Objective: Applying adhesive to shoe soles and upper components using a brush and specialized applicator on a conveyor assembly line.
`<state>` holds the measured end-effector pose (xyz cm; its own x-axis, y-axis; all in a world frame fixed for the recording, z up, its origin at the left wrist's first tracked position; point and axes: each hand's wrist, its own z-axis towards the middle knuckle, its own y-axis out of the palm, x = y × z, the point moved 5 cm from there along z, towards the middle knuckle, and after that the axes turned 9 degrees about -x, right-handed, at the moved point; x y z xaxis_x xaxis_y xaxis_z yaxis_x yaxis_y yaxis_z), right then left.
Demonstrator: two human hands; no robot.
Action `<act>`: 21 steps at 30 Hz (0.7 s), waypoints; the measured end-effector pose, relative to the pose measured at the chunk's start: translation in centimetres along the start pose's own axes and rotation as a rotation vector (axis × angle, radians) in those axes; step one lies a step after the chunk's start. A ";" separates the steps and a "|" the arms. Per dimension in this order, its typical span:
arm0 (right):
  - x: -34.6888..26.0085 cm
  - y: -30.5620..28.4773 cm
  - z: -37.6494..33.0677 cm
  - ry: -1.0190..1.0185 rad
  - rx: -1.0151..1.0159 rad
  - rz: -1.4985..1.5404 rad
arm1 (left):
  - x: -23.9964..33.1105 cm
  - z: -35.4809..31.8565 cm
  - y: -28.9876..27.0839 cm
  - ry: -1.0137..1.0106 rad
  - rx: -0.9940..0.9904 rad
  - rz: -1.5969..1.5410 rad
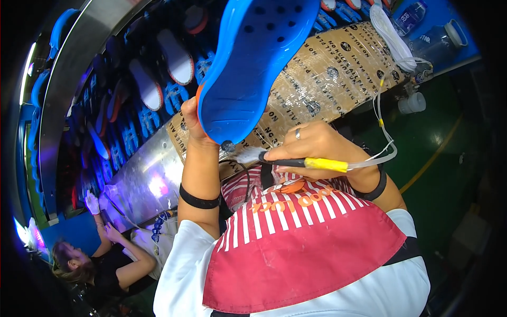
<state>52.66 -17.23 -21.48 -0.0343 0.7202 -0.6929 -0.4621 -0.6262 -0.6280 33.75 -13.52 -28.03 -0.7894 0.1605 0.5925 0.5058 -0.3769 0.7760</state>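
My left hand (191, 120) holds a blue shoe sole (248, 63) upright by its lower edge; the sole has a row of round holes and an orange rim. My right hand (311, 143) grips a brush tool with a black and yellow handle (311, 164). Its white bristles (247, 155) sit just under the sole's lower tip. A thin clear tube (388, 142) runs from the handle's end up toward the bench. I wear a red and white striped apron (296, 238).
A bench covered in taped cardboard (327, 74) lies ahead. A conveyor with many blue and white soles (153, 90) runs on the left. Another person (105, 259) in white gloves works at lower left. Bottles (438, 37) stand at top right.
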 end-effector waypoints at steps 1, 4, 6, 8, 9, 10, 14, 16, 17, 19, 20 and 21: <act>-0.2 -0.4 0.1 -0.036 0.119 -0.007 | 0.1 0.0 0.1 -0.001 0.001 -0.001; -0.4 -0.5 0.4 -0.071 0.290 -0.064 | -0.1 0.1 0.1 -0.124 0.094 -0.063; 0.1 1.3 0.3 -0.089 0.181 -0.080 | 0.0 0.2 0.2 -0.204 0.188 0.250; 0.1 2.0 -0.3 -0.074 0.073 -0.133 | -0.2 -0.2 -0.4 -0.262 0.006 0.139; 0.2 2.2 -0.4 -0.058 0.006 -0.131 | -0.3 -0.1 0.6 -0.321 0.044 0.133; 0.2 2.3 -0.4 -0.040 -0.058 -0.130 | -0.5 0.0 1.3 -0.384 0.078 0.127; -0.4 1.4 -0.2 -0.061 0.221 -0.144 | -0.5 -0.1 0.5 -0.563 0.171 0.225; -0.4 1.7 -0.2 -0.047 0.181 -0.174 | -0.5 -0.3 0.1 -0.595 0.177 0.231; -0.5 2.4 -0.3 -0.022 0.100 -0.160 | -0.6 -0.6 -0.1 -0.629 0.180 0.238; -0.3 3.0 -0.4 0.025 -0.044 -0.135 | -0.2 -0.7 0.0 -0.654 0.200 0.270; -0.3 2.9 -0.6 0.026 -0.046 -0.135 | 0.0 -0.9 -0.1 -0.679 0.220 0.305; -0.3 2.6 -0.7 0.024 -0.006 -0.130 | 0.2 -1.0 -0.1 -0.678 0.220 0.304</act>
<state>52.08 -19.30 -23.13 0.0468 0.7878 -0.6141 -0.4559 -0.5302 -0.7149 33.17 -14.33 -28.18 -0.2552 0.6287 0.7346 0.7796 -0.3156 0.5409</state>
